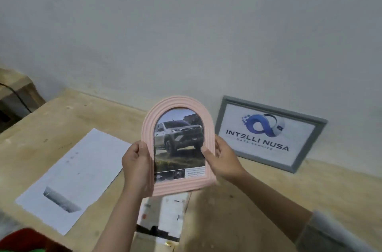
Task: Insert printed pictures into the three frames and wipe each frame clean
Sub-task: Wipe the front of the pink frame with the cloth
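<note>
- Head view: the pink arched ribbed plastic frame (179,146), a printed car picture already inside it, is held upright above the pale wooden table (258,200), its long axis vertical and arch uppermost.
- The left hand (136,166) clasps the frame's left edge; the right hand (222,158) pinches its right edge, thumb on the front.
- A grey rectangular frame with a logo print (268,134) leans on the wall to the pink frame's right, so the right hand is probably nearer for setting it alongside.
- A white printed sheet (72,177) lies left of the pink frame.

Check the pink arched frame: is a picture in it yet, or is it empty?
In. The pink arched frame, gripped by the left hand and right hand, shows a car print filling its opening.
</note>
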`<action>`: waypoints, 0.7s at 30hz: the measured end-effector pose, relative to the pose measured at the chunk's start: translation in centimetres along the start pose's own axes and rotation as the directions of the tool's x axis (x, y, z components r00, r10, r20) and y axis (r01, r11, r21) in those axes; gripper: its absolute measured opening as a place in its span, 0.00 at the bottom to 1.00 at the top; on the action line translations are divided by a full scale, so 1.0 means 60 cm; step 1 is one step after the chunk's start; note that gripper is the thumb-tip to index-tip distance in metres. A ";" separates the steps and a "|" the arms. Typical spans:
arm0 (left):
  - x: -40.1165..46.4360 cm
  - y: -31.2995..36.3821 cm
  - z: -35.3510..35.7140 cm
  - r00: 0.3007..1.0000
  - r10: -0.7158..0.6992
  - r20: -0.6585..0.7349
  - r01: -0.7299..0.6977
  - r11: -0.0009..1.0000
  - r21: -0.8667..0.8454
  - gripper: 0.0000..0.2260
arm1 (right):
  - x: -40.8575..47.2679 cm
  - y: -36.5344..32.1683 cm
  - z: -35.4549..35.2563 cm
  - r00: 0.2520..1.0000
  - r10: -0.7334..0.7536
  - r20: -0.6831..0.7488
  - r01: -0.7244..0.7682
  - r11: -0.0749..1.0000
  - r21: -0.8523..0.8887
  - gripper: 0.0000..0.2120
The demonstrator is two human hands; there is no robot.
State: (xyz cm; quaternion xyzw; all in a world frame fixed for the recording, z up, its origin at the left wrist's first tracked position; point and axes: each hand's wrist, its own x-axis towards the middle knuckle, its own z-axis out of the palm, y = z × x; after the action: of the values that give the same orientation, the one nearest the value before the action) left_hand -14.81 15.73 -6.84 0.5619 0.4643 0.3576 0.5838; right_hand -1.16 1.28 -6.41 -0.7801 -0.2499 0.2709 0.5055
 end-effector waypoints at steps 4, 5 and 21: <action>-0.063 0.001 0.096 0.961 0.226 0.159 -0.258 0.941 0.218 0.17 | -0.067 0.048 -0.101 0.987 -0.029 -0.156 0.023 0.999 -0.043 0.26; -0.085 0.002 0.128 0.941 0.254 0.222 -0.302 0.927 0.222 0.17 | -0.086 0.063 -0.134 0.978 -0.025 -0.207 0.015 0.999 -0.050 0.27; -0.348 -0.036 0.567 0.659 -0.022 0.752 -0.353 0.874 0.334 0.23 | -0.205 0.285 -0.531 0.747 0.033 -0.664 -0.075 0.997 -0.035 0.31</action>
State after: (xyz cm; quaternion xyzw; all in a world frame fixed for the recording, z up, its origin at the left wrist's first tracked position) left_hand 10.51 -15.17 -8.16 0.8183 0.2044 0.0357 0.5361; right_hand 13.38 -33.91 -9.22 -0.8472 -0.0397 -0.0164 0.5296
